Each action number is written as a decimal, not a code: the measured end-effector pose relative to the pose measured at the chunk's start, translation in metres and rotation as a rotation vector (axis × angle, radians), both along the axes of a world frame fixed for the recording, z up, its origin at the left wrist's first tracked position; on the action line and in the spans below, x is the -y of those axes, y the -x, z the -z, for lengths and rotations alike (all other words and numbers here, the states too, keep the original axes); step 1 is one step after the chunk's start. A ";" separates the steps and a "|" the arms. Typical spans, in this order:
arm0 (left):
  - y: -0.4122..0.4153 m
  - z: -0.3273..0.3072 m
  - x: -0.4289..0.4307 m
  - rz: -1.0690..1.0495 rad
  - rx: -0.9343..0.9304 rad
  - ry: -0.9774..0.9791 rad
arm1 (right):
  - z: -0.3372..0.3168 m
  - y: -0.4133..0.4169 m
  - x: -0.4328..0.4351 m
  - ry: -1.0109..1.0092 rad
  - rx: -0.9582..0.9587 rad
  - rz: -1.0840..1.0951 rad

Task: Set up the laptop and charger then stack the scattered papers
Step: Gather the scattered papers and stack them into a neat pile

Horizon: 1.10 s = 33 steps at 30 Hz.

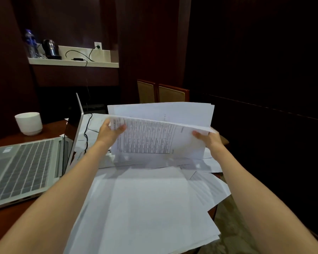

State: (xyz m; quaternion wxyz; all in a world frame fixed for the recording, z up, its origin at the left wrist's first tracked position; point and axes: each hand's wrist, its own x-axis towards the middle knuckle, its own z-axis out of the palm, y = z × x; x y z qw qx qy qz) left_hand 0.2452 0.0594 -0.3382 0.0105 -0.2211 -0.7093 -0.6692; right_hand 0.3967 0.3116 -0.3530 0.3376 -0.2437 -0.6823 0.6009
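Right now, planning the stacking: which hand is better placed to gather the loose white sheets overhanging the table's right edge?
Right, probably: the right hand grips the printed paper sheaf above those white sheets; the left hand is nearer the silver laptop.

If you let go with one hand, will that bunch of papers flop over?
Probably yes: the papers bow between the left hand and right hand. They look thin and light, and they fan apart on top, so sheets may slide loose.

White cup (pixel 28 123) on the wooden table (pixel 50 131), kettle (pixel 50 47) and water bottle (pixel 30 43) on the wall shelf (pixel 99 64).
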 end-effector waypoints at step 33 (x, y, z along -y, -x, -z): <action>-0.006 0.005 0.002 -0.011 0.156 -0.104 | 0.004 0.001 0.016 0.038 0.022 -0.114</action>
